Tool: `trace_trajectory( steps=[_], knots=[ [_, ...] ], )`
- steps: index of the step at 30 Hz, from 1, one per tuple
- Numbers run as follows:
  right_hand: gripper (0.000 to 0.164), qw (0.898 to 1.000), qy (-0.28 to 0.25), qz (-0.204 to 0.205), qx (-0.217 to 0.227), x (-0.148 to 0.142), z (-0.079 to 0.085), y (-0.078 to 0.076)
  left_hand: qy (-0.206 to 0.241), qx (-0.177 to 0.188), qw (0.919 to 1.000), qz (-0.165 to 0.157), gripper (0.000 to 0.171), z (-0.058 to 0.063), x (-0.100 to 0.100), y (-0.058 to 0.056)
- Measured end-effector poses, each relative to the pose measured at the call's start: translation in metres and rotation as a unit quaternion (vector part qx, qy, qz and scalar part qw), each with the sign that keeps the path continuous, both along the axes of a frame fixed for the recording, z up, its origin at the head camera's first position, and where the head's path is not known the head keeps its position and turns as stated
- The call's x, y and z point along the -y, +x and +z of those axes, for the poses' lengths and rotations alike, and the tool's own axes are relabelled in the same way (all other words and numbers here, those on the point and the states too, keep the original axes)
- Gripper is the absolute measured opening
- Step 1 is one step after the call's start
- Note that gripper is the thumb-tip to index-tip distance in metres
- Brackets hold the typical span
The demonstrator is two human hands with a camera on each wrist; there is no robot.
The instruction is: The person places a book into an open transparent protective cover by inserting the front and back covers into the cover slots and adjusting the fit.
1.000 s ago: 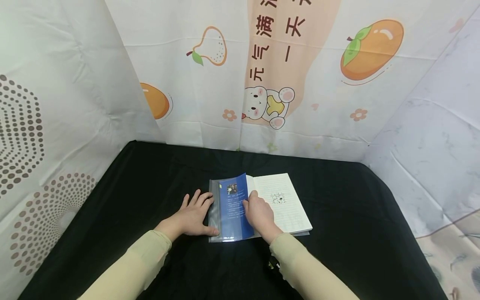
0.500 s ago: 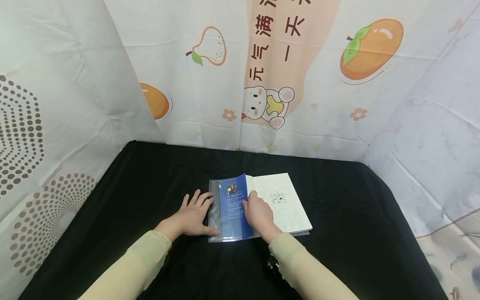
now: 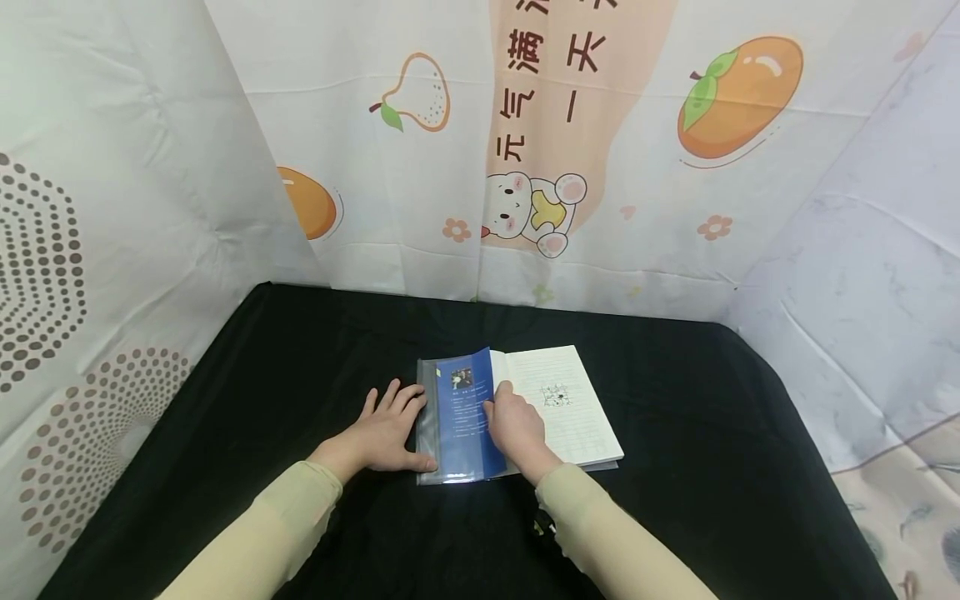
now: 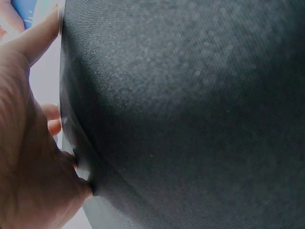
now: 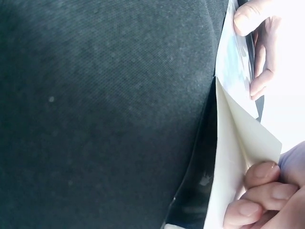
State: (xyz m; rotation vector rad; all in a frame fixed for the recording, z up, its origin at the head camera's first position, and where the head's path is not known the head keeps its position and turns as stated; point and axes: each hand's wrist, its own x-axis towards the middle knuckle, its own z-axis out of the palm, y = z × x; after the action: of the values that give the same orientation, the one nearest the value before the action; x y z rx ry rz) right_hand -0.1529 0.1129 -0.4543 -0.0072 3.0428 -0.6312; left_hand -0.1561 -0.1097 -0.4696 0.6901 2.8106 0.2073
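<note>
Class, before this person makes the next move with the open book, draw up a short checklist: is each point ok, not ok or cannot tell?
1. Book lying on the black cloth: ok.
2. Left hand steadying the clear cover, thumb on its edge: ok.
3. Right hand holding the blue flap: ok.
4. Blue flap lying flat: not ok; its edge by the right hand is raised.
5. Blue flap fully tucked inside the clear cover: cannot tell.
</note>
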Motion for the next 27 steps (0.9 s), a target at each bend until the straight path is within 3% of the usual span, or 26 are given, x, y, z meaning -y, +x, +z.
trace_trajectory(
  steps=[27],
  knots=[
    [0.025, 1.0, 0.017, 0.01, 0.009, -0.0023, 0.0042, -0.0003, 0.012, 0.006, 0.9999, -0.005, 0.108, 0.0016, 0.0001, 0.0003]
  ],
)
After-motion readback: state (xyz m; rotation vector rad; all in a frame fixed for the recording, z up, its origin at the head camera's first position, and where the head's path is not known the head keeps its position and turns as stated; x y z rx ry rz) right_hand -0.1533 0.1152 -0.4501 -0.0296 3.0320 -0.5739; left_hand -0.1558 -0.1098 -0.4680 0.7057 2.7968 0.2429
